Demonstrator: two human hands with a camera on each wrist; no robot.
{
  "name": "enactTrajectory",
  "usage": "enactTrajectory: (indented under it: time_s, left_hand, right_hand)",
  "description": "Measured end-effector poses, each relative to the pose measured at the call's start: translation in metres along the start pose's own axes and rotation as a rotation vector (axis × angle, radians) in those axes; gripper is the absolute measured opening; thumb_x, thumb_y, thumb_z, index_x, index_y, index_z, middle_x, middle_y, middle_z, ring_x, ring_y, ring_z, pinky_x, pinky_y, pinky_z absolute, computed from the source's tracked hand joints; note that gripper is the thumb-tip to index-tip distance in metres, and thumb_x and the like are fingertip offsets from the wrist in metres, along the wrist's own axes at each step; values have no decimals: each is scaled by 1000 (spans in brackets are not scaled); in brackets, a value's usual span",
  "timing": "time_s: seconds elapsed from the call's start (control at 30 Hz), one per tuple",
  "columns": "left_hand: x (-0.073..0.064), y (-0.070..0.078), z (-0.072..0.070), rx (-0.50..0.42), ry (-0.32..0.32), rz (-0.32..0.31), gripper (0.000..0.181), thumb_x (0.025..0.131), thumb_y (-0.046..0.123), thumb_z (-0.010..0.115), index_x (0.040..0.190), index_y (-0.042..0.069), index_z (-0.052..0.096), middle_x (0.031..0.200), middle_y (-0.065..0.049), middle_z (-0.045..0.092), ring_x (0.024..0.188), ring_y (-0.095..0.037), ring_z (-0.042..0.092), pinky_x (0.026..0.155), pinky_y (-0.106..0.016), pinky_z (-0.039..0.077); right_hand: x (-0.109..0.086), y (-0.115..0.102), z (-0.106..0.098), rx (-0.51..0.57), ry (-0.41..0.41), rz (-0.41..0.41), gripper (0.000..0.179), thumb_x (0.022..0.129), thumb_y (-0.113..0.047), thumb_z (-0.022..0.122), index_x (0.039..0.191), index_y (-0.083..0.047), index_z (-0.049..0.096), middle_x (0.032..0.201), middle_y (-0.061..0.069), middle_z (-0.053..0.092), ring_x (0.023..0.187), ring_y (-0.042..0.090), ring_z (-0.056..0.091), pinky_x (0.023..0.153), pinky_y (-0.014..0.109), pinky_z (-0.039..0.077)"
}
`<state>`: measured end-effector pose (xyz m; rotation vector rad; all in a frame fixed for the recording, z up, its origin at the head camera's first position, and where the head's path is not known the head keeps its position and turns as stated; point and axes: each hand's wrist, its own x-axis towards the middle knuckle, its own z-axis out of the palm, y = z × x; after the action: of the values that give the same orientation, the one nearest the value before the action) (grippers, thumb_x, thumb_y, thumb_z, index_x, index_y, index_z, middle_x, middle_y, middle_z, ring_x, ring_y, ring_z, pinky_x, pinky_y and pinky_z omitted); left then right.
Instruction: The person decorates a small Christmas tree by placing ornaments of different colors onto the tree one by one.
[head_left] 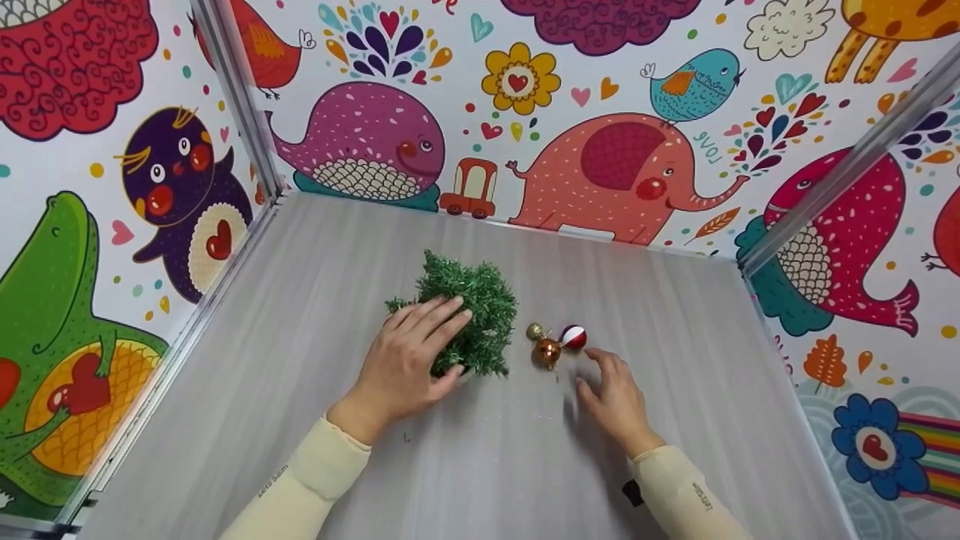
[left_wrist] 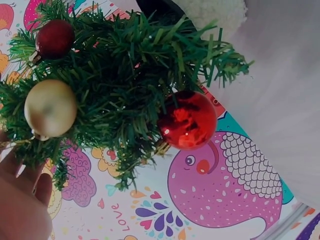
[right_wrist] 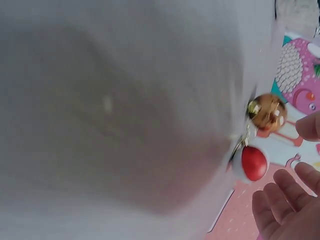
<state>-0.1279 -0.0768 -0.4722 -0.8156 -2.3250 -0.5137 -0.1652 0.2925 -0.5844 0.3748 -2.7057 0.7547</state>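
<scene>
A small artificial Christmas tree (head_left: pixel 480 311) stands near the middle of the table. My left hand (head_left: pixel 409 356) rests on its near left side, fingers extended over the branches and thumb apart at the lower edge. The left wrist view shows baubles on the tree: a dark red one (left_wrist: pixel 55 39), a pale gold one (left_wrist: pixel 50 108) and a shiny red one (left_wrist: pixel 188 120). To the tree's right lie a copper bauble (head_left: pixel 547 350), a small gold bauble (head_left: pixel 534 331) and a red-and-white bauble (head_left: pixel 574 337). My right hand (head_left: pixel 616 401) hovers beside these, fingers loosely extended and holding nothing.
The grey table (head_left: pixel 300 300) is bounded by panels printed with cartoon animals at the back and on both sides. Metal rails (head_left: pixel 240 97) run up the corners. A tiny dark mark (head_left: pixel 407 437) shows on the table near my left forearm.
</scene>
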Motion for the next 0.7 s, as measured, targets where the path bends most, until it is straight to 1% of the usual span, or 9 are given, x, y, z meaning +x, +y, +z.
enactTrajectory:
  time_s: [0.13,0.2,0.3,0.47,0.6,0.7]
  left_hand:
    - [1,-1,0,-6,5,1,69,81,32,77,143,14,55,148,-5,50,136,-26,44,112,-44,31]
    - [1,0,1,-7,9,3,67,81,32,77,142,14,55,148,-5,50,136,-26,45,111,-45,32]
    - [0,1,3,-11,7,9,66,82,32,76,142,14,56,148,-5,50,136,-26,45,110,-45,33]
    - [0,1,3,-15,4,14,65,83,30,75,143,14,55,149,-6,49,136,-27,45,110,-46,34]
    - [0,0,1,-17,13,11,66,81,28,75,142,13,55,148,-6,50,135,-27,45,109,-46,34]
    - [0,0,0,-20,19,11,67,79,26,76,142,13,56,147,-6,51,135,-27,46,109,-46,34]
  right_hand:
    - [9,12,1,-3,-2,7,52,84,-14,75,132,-7,57,128,14,58,116,35,55,86,55,49]
    - [11,19,1,-6,-22,16,54,84,-13,74,134,-7,56,129,15,56,118,36,54,89,55,48]
    - [10,26,0,-4,-50,49,56,85,-13,73,138,-8,53,132,15,54,121,35,52,91,55,47]
    - [14,31,-3,12,-63,89,58,87,-14,72,140,-9,51,135,17,51,124,35,51,95,55,45]
    - [26,30,-1,9,-65,61,59,87,-13,72,142,-9,51,137,17,50,124,36,50,96,55,45]
    - [36,29,0,-11,-92,24,60,87,-12,71,143,-10,50,139,15,49,127,35,49,98,55,44]
